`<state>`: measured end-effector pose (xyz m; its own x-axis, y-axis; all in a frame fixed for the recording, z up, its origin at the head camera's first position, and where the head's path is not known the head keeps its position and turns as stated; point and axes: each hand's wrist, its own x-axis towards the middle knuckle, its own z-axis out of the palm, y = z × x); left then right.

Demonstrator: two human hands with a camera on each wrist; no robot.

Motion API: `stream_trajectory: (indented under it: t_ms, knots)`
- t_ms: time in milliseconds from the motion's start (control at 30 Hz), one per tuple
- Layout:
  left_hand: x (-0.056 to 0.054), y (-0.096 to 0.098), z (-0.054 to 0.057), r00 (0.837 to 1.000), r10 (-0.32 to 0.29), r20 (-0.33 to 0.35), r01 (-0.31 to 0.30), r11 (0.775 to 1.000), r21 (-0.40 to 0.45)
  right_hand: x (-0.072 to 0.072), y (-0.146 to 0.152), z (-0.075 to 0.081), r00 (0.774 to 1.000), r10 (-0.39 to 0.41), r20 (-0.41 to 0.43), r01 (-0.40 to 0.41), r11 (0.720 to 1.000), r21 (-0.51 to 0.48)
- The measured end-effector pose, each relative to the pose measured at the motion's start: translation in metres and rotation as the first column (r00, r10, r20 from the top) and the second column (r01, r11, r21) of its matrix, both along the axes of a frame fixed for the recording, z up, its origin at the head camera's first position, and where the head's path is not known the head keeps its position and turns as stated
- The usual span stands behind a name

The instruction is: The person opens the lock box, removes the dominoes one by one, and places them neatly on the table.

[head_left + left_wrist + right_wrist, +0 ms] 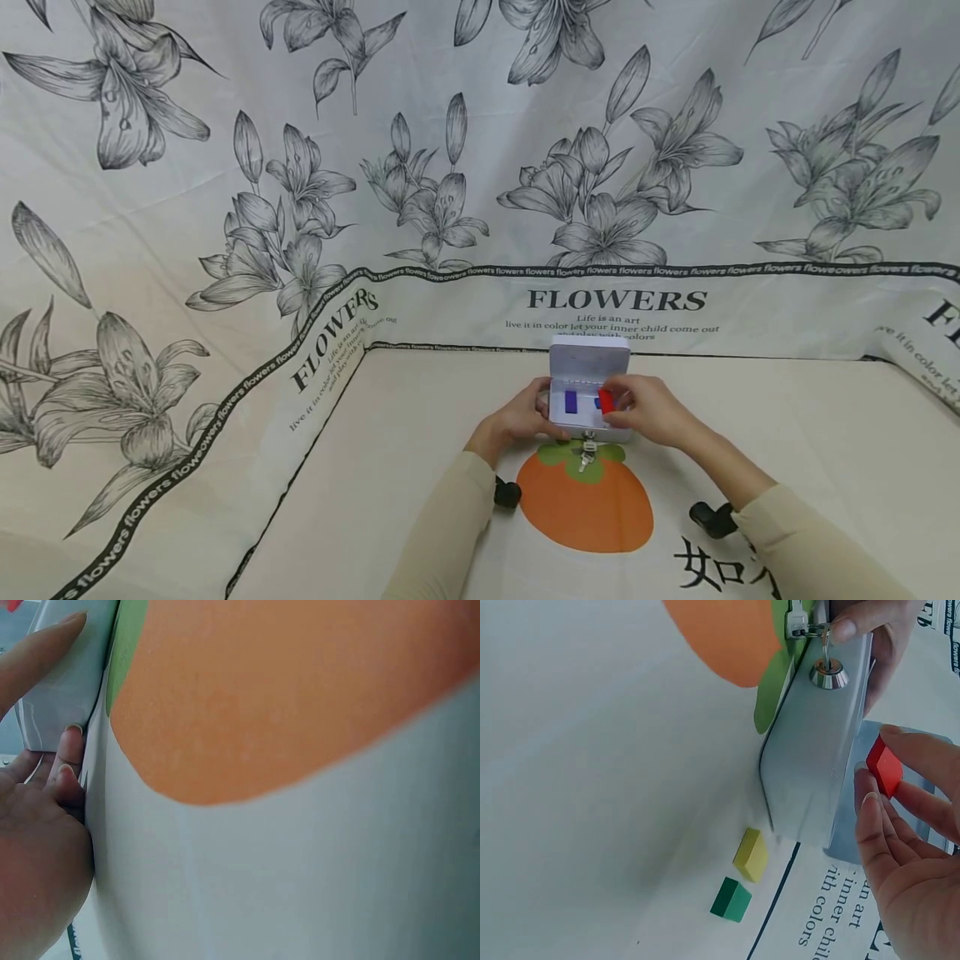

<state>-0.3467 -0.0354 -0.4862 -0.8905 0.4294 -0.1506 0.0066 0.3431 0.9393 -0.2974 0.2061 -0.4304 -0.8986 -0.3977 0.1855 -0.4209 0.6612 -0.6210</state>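
Note:
A white metal cash box stands on the table with its lid raised. A purple block and a partly hidden blue block lie inside. My left hand grips the box's left end, thumb along the front wall and fingers around the side. Over the right half of the box, my right hand pinches a red block between thumb and fingertips. Keys hang from the front lock. In the right wrist view, a yellow block and a green block lie beside the box.
The pale tablecloth carries a printed orange persimmon in front of the box and black characters to its right. Behind the box rises a flower-printed cloth. Black wrist devices sit at both forearms.

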Motion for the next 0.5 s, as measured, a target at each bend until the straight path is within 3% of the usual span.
stream_trajectory:
  t_ms: [500]
  knots:
    - [-0.001, 0.001, -0.001, 1.000, -0.025, -0.005, 0.025, 1.000, 0.019, 0.003, 0.016, -0.003, 1.000, 0.006, 0.007, -0.006, 1.000, 0.020]
